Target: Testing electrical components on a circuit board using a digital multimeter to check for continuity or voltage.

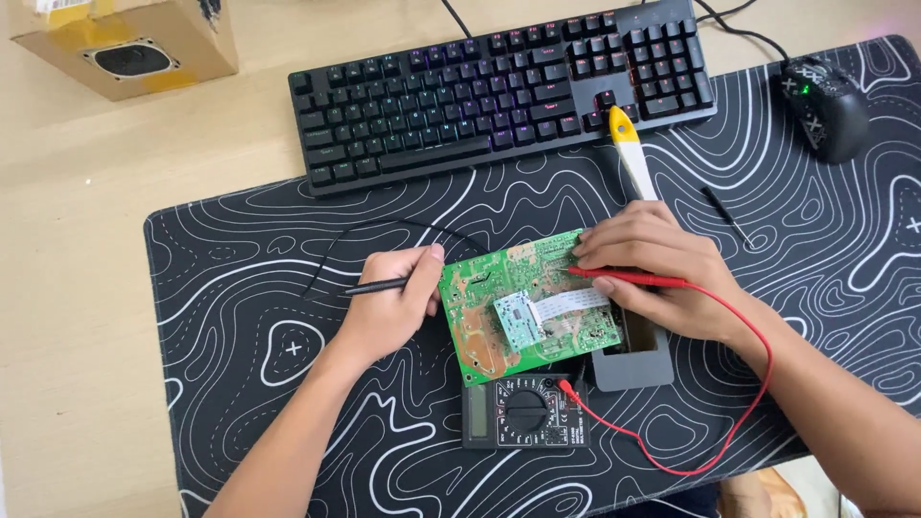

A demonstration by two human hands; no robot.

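Far left, tan cardboard box (125, 43), yellow-taped.

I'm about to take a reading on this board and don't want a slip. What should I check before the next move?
1. Left hand grips black probe: ok.
2. Right hand grips red probe: ok.
3. Red probe tip on the green circuit board: ok; exact pad cannot tell.
4. Black probe tip touching the board: cannot tell.
5. Multimeter dial setting: cannot tell.
6. Red lead seated in the multimeter: ok.
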